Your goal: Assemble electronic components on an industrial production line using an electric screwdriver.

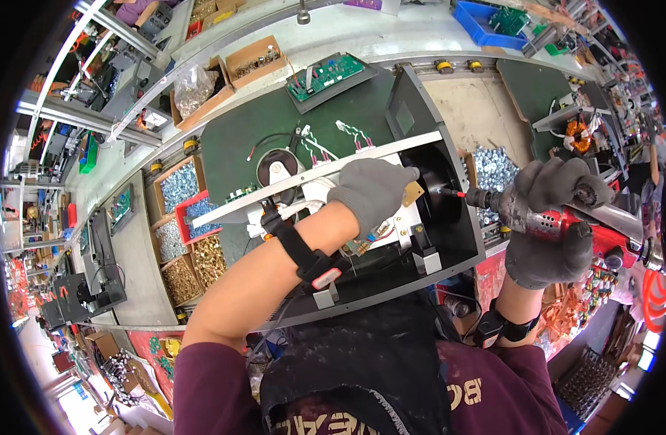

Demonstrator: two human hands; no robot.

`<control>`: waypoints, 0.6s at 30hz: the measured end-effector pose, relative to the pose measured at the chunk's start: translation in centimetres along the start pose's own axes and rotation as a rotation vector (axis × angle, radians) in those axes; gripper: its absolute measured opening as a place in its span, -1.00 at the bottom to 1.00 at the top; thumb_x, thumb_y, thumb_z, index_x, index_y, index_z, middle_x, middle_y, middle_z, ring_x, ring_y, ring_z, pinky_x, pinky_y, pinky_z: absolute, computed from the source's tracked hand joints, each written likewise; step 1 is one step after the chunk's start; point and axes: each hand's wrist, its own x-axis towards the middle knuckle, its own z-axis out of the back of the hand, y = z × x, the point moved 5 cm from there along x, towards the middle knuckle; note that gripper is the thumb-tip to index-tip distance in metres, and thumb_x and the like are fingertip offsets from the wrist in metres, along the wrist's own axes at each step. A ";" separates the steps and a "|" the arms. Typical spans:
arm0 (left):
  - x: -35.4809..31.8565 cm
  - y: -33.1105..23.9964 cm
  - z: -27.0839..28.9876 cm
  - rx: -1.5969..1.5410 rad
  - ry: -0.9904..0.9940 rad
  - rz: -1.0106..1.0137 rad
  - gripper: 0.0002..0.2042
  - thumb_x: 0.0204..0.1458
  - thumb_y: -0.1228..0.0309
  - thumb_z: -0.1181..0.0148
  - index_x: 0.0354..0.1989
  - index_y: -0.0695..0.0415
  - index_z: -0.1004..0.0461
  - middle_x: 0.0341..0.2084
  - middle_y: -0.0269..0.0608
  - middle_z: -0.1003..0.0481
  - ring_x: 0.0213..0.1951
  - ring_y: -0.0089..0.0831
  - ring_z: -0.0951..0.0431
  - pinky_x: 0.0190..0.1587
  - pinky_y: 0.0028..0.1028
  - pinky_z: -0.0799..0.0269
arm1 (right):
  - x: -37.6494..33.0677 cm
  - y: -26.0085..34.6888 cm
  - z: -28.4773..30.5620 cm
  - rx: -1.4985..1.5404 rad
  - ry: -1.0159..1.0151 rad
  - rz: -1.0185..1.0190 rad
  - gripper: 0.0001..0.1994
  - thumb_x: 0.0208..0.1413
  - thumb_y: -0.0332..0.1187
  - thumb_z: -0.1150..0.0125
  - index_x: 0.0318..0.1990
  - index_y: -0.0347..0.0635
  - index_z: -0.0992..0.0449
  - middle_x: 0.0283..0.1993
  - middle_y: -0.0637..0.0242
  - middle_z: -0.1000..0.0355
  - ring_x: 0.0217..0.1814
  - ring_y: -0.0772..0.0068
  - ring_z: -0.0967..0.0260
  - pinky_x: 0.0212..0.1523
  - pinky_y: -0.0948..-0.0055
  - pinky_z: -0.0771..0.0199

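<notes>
A black metal equipment case (297,310) lies before me, with a pale metal bar (260,197) across it and wires and brackets inside. My left hand (376,194), in a grey glove, reaches over the bar into the case, fingers curled toward its right end panel (460,210); whatever they hold is hidden. Just below these fingers sits a tan plate (413,193). My right hand (554,250), also gloved, wraps round a red power screwdriver (551,222). The tool lies roughly level, its bit pointing left at the end panel. Whether the bit touches a screw is too small to tell.
A round coil part (277,168) sits by the bar's left half. Bins of screws (179,185) stand left, more loose fasteners (495,170) right behind the panel. A green circuit board (326,78) lies at the back on the green mat (239,134). An orange coiled hose (656,301) hangs far right.
</notes>
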 end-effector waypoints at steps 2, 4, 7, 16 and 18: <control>-0.2 0.0 0.0 0.093 0.000 -0.064 -0.64 0.04 0.35 -0.04 0.06 -0.26 -0.40 -0.42 -0.21 -0.52 -0.35 -0.27 -0.55 -0.38 -0.29 -0.40 | -1.0 -0.5 0.9 -0.111 -0.219 0.009 -0.71 -0.04 -0.17 -0.17 -0.25 -0.10 -0.31 -0.48 0.35 -0.10 -0.50 0.45 -0.06 -0.51 0.42 -0.17; -0.4 0.0 0.1 0.116 -0.017 -0.064 -0.62 0.03 0.36 -0.05 0.05 -0.28 -0.40 -0.43 -0.23 -0.52 -0.37 -0.27 -0.55 -0.40 -0.30 -0.40 | -1.7 -1.5 0.7 -0.104 -0.212 -0.047 -0.71 -0.04 -0.19 -0.17 -0.24 -0.11 -0.30 -0.47 0.33 -0.12 -0.49 0.44 -0.07 -0.48 0.40 -0.15; -0.7 -0.2 0.2 0.176 -0.026 -0.054 -0.61 -0.01 0.37 -0.06 0.04 -0.29 -0.41 -0.47 -0.25 -0.51 -0.41 -0.28 -0.55 -0.44 -0.32 -0.39 | -2.8 -3.1 0.8 -0.078 -0.187 -0.182 -0.68 -0.04 -0.21 -0.19 -0.19 -0.13 -0.29 -0.44 0.28 -0.17 -0.47 0.39 -0.12 -0.43 0.37 -0.19; -1.6 -0.7 1.1 0.300 -0.260 0.047 -0.68 -0.08 0.40 -0.08 -0.09 -0.12 -0.46 -0.61 -0.28 -0.45 -0.53 -0.28 -0.52 -0.55 -0.33 -0.36 | -3.4 -7.9 0.4 -0.050 -0.027 -0.188 -0.65 -0.07 -0.38 -0.24 -0.13 -0.23 -0.29 -0.27 0.11 -0.38 -0.37 0.40 -0.37 -0.36 0.48 -0.44; -1.8 -0.4 1.3 0.293 -0.282 0.055 -0.71 -0.08 0.40 -0.09 -0.12 -0.10 -0.48 -0.62 -0.28 -0.45 -0.54 -0.27 -0.52 -0.56 -0.32 -0.36 | -3.4 -8.5 0.0 -0.041 0.010 -0.225 -0.69 -0.09 -0.45 -0.20 -0.15 -0.24 -0.31 -0.25 0.12 -0.39 -0.36 0.42 -0.37 -0.34 0.48 -0.44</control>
